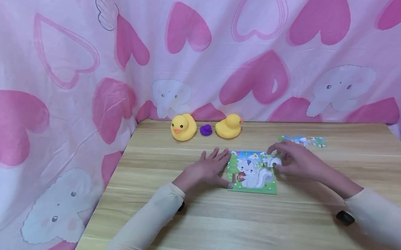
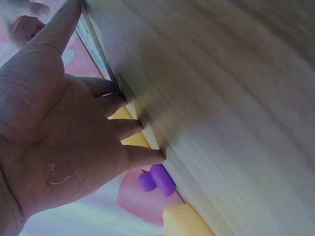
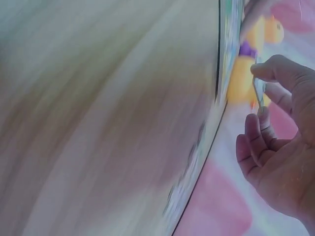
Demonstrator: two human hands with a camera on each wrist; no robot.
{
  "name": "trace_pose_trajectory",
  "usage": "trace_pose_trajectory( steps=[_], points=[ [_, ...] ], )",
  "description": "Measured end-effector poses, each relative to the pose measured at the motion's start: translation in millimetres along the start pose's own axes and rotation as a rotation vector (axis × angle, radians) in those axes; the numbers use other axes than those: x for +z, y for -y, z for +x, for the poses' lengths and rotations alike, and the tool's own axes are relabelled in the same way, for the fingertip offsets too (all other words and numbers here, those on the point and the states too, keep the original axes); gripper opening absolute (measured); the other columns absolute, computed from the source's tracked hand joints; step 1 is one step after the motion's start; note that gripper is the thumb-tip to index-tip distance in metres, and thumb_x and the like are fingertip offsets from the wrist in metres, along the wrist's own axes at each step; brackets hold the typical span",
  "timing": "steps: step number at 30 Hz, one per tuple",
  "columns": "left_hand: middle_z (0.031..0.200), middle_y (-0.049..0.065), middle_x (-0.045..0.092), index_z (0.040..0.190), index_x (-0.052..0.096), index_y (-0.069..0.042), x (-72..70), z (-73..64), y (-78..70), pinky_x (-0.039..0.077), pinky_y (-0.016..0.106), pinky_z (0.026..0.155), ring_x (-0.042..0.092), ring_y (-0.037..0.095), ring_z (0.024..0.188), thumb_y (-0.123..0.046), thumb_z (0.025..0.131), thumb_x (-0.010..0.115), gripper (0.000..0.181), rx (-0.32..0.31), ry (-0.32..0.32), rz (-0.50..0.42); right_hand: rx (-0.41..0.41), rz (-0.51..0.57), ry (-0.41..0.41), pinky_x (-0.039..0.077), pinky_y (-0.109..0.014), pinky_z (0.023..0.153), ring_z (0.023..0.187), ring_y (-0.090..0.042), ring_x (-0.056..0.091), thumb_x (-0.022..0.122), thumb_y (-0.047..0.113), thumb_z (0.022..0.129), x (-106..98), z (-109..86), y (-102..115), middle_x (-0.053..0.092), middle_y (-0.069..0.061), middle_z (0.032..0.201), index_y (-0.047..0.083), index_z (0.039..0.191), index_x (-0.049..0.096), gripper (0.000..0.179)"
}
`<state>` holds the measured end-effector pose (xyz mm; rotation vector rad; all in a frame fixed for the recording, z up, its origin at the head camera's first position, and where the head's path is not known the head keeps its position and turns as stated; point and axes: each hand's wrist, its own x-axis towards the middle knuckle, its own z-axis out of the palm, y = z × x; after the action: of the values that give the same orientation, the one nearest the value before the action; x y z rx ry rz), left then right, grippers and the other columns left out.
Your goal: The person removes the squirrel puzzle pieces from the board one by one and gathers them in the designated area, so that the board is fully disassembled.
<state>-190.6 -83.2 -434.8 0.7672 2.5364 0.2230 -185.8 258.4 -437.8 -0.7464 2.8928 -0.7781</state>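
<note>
A jigsaw puzzle board [image 1: 252,180] lies flat on the wooden table, its picture a white squirrel on green grass. Along its left edge rests my left hand [image 1: 207,170], fingers spread and thumb at the lower left corner. In the left wrist view the fingertips [image 2: 156,156] of this left hand meet the tabletop. My right hand [image 1: 299,160] pinches a puzzle piece [image 1: 273,161] over the board's right side. Edge-on in the right wrist view, the thin piece [image 3: 257,92] sits between thumb and fingers, above the table.
Loose puzzle pieces [image 1: 318,142] lie beyond my right hand, partly hidden by it. Along the back of the table [image 1: 209,230] stand a yellow duck [image 1: 184,128], a small purple duck [image 1: 206,130] and another yellow duck [image 1: 229,127]. A pink heart-patterned curtain [image 1: 195,62] hangs behind them.
</note>
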Motion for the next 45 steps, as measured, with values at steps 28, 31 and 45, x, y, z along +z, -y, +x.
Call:
trace_pose_trajectory(
  steps=[28,31,45],
  points=[
    [0.181,-0.003,-0.002,0.172,0.004,-0.023,5.5,0.6,0.4,-0.002,0.067,0.133,-0.008,0.030,0.168,-0.071,0.090,0.069,0.116,-0.002,-0.001,-0.025,0.218,-0.052,0.056,0.053,-0.025,0.070,0.099,-0.029,0.062,0.086,0.015,0.086,-60,-51.2,-135,0.063,-0.018,0.119,0.015,0.130,0.070,0.046],
    [0.181,-0.003,-0.002,0.172,0.004,-0.023,5.4,0.9,1.2,-0.002,0.067,0.133,-0.008,0.030,0.168,-0.072,0.090,0.069,0.116,-0.003,-0.005,-0.016,0.203,-0.053,0.056,0.053,-0.025,0.070,0.097,-0.026,0.061,0.086,0.012,0.086,-60,-51.3,-137,0.063,-0.018,0.117,0.015,0.128,0.071,0.045],
    [0.181,-0.004,-0.002,0.172,0.005,-0.024,1.4,0.2,0.0,-0.002,0.067,0.133,-0.008,0.029,0.168,-0.071,0.089,0.071,0.116,-0.008,-0.013,-0.022,0.080,-0.096,0.032,0.052,-0.022,0.070,0.087,0.001,0.057,0.085,0.003,0.085,-61,-50.7,-141,0.070,-0.012,0.109,0.010,0.125,0.074,0.042]
  ],
)
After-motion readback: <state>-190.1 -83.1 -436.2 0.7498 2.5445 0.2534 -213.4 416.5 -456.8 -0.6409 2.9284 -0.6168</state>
